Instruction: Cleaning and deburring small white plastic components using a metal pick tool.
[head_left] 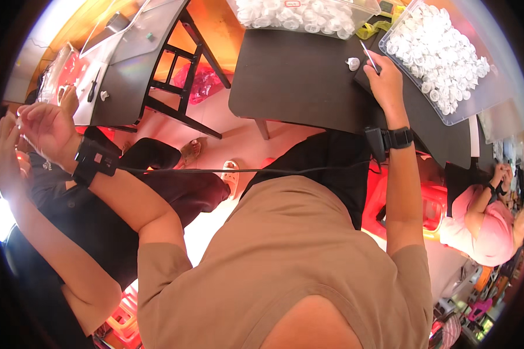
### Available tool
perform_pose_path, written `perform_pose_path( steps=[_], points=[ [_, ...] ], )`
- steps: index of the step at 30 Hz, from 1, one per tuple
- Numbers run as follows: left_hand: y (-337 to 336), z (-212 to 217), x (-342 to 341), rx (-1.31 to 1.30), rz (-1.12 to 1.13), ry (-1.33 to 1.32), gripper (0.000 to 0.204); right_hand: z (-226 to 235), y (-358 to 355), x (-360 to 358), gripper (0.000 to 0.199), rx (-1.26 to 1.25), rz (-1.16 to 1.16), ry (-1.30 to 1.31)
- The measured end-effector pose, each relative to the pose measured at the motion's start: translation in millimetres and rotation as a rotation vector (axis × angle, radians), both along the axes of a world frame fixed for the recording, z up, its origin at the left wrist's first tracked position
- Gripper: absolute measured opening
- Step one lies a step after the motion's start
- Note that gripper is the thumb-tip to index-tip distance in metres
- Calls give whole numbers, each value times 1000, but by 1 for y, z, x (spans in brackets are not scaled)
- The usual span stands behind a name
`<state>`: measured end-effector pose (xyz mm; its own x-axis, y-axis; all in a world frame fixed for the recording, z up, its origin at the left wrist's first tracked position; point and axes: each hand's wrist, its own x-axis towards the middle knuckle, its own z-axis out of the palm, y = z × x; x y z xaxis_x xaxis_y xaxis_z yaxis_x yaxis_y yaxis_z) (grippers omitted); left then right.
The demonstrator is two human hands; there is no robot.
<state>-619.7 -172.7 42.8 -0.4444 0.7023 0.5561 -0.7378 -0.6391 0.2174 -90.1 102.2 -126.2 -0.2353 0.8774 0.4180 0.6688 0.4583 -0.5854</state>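
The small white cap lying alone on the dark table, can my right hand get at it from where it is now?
Probably yes. The right hand, holding a thin tool, rests on the dark table just beside the small white cap, with nothing between them.

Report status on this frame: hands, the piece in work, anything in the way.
Right hand holds a thin tool beside a small white cap on the dark table. Left hand raised off to the side, contents unclear. Nothing between tool and cap.

Likely a small assembly workshop: dark worktables (pixel 300 75), bins of white plastic caps (pixel 439 55), seated co-workers (pixel 483 224).
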Motion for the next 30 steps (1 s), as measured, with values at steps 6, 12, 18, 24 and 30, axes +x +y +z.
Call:
perform_pose_path(
  steps=[6, 12, 18, 24, 30],
  points=[
    [0, 8, 10, 36, 354, -108, 24, 1, 17, -8, 26, -71, 92, -181],
    [1, 12, -3, 116, 390, -47, 36, 1, 21, -12, 20, -176, 195, -85],
    [37, -16, 45, 20, 70, 65, 46, 14, 10, -8, 18, -450, 237, 172],
    [146, -106, 238, -405, -165, 856, 37, 64, -26, -1, 18, -322, 361, 125],
    [183, -138, 343, -455, -357, 965, 38, 103, -52, 13, 18, -334, 378, 15]
  ],
)
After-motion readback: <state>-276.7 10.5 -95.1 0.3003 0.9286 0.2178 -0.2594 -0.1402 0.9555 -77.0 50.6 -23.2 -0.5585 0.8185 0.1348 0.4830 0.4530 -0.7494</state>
